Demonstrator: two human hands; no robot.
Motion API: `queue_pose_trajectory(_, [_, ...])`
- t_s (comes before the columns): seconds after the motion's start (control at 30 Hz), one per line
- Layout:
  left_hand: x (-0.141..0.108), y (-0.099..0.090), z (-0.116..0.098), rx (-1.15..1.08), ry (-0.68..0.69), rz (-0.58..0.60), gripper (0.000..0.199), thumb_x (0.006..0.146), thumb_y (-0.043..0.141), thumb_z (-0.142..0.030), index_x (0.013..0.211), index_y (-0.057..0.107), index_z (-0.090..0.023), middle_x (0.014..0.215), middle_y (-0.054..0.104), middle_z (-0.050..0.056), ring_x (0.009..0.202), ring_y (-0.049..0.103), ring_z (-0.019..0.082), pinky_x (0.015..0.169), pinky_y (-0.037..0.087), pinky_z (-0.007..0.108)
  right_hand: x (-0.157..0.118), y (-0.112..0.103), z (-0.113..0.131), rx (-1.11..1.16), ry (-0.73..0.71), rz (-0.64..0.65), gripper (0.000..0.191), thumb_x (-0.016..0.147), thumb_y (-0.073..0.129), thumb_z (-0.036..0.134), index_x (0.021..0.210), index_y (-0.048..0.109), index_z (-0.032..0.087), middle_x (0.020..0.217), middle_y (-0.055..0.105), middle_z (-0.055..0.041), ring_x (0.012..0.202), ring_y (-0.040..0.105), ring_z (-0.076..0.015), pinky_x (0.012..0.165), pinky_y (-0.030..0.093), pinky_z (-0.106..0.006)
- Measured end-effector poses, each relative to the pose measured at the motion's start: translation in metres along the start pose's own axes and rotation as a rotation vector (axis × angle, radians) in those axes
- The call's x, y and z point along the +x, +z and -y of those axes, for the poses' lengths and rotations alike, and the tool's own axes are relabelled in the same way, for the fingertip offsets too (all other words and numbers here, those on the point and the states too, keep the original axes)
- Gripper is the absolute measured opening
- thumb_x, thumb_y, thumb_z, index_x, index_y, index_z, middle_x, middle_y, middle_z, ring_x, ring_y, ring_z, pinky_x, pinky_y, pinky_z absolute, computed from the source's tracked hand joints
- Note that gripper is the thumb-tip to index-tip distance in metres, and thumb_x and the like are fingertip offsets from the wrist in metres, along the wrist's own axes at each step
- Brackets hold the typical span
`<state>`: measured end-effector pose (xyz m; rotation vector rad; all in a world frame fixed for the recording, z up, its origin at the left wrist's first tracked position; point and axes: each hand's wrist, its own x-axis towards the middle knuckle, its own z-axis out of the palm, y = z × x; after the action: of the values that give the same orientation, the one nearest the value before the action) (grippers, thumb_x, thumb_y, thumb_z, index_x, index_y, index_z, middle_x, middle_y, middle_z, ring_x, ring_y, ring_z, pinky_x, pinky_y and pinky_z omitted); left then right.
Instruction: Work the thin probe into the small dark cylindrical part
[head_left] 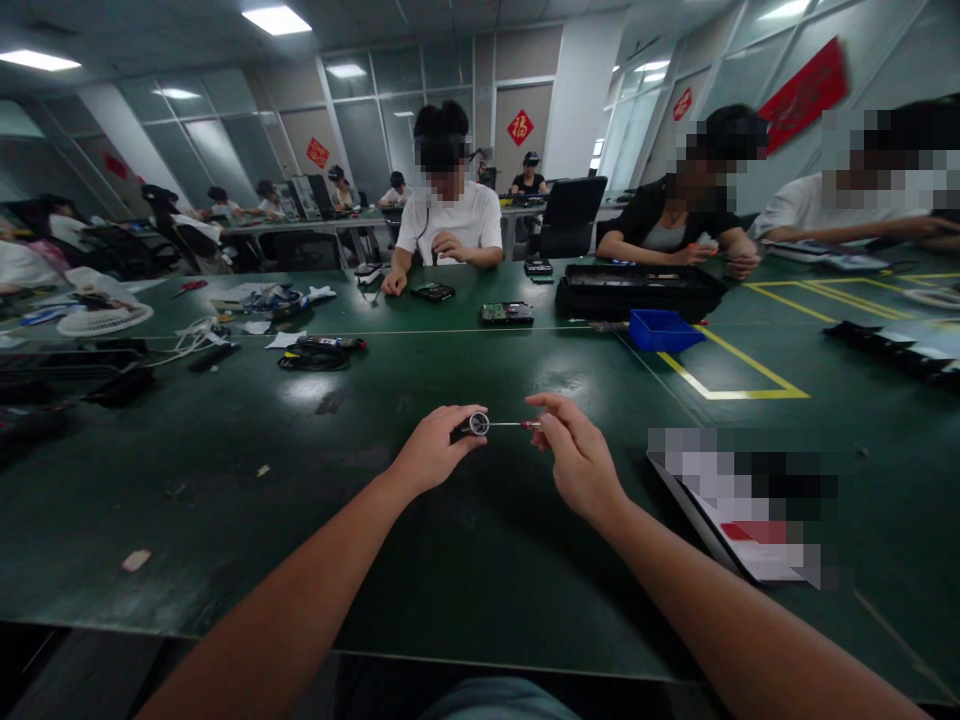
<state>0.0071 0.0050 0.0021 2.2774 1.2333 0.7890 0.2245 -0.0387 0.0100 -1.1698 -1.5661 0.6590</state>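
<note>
The line that counts is the one between the two hands: a slim screwdriver (532,425) lies almost level across the view, its handle at the right hand (586,462) and its shaft pointing straight left to a small round part (478,424) held by the left hand (435,448). The left grip is clamped on that part, thumb below and fingers above, with its silvery ring facing the wearer, so the shaft comes at the ring from its side rather than through its face. The right grip is closed on the handle between thumb and fingers, one finger lifted clear above it. The shaft's tip sits right at the ring's right edge (whether it is seated in anything there is too small to tell). Both things are above the bench (480,590), midway between the forearms; the left hand is nearer the ring, the right nearer the handle.
</note>
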Motion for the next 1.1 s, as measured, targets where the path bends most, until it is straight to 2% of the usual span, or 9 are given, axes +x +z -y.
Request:
queue_pose_trajectory(0.1, [0.0, -0.001, 0.0, 0.0, 0.0, 0.005, 0.039, 0.09, 0.068, -0.028, 0.128, 0.062, -0.025, 0.117, 0.068, 0.004, 0.109, 0.059, 0.024, 0.1, 0.045, 0.041, -0.001, 0.0, 0.001, -0.022, 0.001, 0.05, 0.033, 0.102, 0.039, 0.041, 0.1, 0.066, 0.023, 0.071, 0.058, 0.0005, 0.064, 0.056, -0.0163, 0.06, 0.043, -0.03])
queue_pose_trajectory(0.27, [-0.001, 0.0, 0.001, -0.001, -0.015, 0.005, 0.04, 0.09, 0.067, -0.028, 0.129, 0.061, -0.026, 0.119, 0.067, 0.004, 0.111, 0.059, 0.024, 0.099, 0.045, 0.041, -0.001, 0.003, 0.001, 0.056, 0.035, -0.034, 0.025, 0.097, 0.052, 0.043, 0.11, 0.06, 0.023, 0.083, 0.066, -0.0018, 0.072, 0.062, -0.0182, 0.066, 0.049, -0.032])
queue_pose_trajectory(0.4, [0.0, 0.002, 0.001, -0.008, -0.002, 0.005, 0.04, 0.089, 0.069, -0.027, 0.128, 0.062, -0.026, 0.118, 0.068, 0.004, 0.11, 0.059, 0.023, 0.099, 0.045, 0.04, 0.004, 0.007, -0.004, 0.239, 0.082, -0.089, 0.027, 0.093, 0.058, 0.045, 0.101, 0.065, 0.021, 0.084, 0.069, -0.0039, 0.079, 0.065, -0.0193, 0.077, 0.053, -0.036])
queue_pose_trajectory(0.5, [0.002, 0.004, 0.002, -0.039, 0.051, -0.01, 0.039, 0.089, 0.069, -0.024, 0.127, 0.062, -0.025, 0.121, 0.067, 0.004, 0.113, 0.058, 0.022, 0.102, 0.043, 0.04, 0.009, 0.011, -0.011, 0.432, 0.164, -0.16, 0.029, 0.092, 0.058, 0.048, 0.096, 0.066, 0.02, 0.082, 0.067, -0.0036, 0.075, 0.065, -0.0185, 0.077, 0.055, -0.038])
queue_pose_trajectory(0.57, [0.003, 0.005, 0.003, -0.04, 0.078, -0.018, 0.038, 0.09, 0.068, -0.024, 0.128, 0.062, -0.026, 0.123, 0.066, 0.004, 0.116, 0.057, 0.022, 0.103, 0.042, 0.04, 0.012, 0.012, -0.015, 0.565, 0.278, -0.201, 0.029, 0.09, 0.06, 0.049, 0.089, 0.064, 0.02, 0.076, 0.065, -0.0026, 0.067, 0.062, -0.0176, 0.074, 0.057, -0.039])
queue_pose_trajectory(0.67, [0.004, 0.004, 0.004, -0.006, 0.051, -0.015, 0.039, 0.091, 0.067, -0.027, 0.129, 0.062, -0.027, 0.122, 0.067, 0.004, 0.115, 0.057, 0.024, 0.102, 0.042, 0.043, 0.014, 0.011, -0.019, 0.6, 0.39, -0.235, 0.03, 0.088, 0.06, 0.05, 0.081, 0.061, 0.021, 0.067, 0.059, -0.0004, 0.057, 0.057, -0.0162, 0.07, 0.06, -0.041])
queue_pose_trajectory(0.8, [0.003, 0.001, 0.001, 0.012, 0.007, 0.013, 0.039, 0.09, 0.068, -0.027, 0.129, 0.062, -0.027, 0.12, 0.067, 0.004, 0.114, 0.057, 0.024, 0.103, 0.042, 0.043, 0.013, 0.01, -0.019, 0.484, 0.284, -0.259, 0.029, 0.09, 0.057, 0.051, 0.089, 0.061, 0.022, 0.078, 0.063, -0.0019, 0.067, 0.062, -0.0176, 0.072, 0.058, -0.038])
queue_pose_trajectory(0.9, [0.002, 0.001, -0.003, 0.014, 0.012, 0.027, 0.039, 0.09, 0.068, -0.027, 0.129, 0.062, -0.025, 0.119, 0.067, 0.005, 0.112, 0.058, 0.024, 0.102, 0.042, 0.043, 0.011, 0.009, -0.016, 0.411, 0.21, -0.228, 0.03, 0.092, 0.056, 0.051, 0.095, 0.062, 0.022, 0.085, 0.066, -0.0031, 0.075, 0.064, -0.0181, 0.074, 0.056, -0.036])
queue_pose_trajectory(1.1, [0.002, 0.003, -0.002, 0.037, 0.032, 0.04, 0.04, 0.09, 0.067, -0.028, 0.13, 0.062, -0.027, 0.12, 0.067, 0.005, 0.111, 0.058, 0.025, 0.102, 0.041, 0.045, 0.006, 0.007, -0.007, 0.151, 0.084, -0.18, 0.028, 0.097, 0.049, 0.047, 0.098, 0.061, 0.021, 0.083, 0.067, -0.0035, 0.076, 0.064, -0.0189, 0.074, 0.053, -0.036])
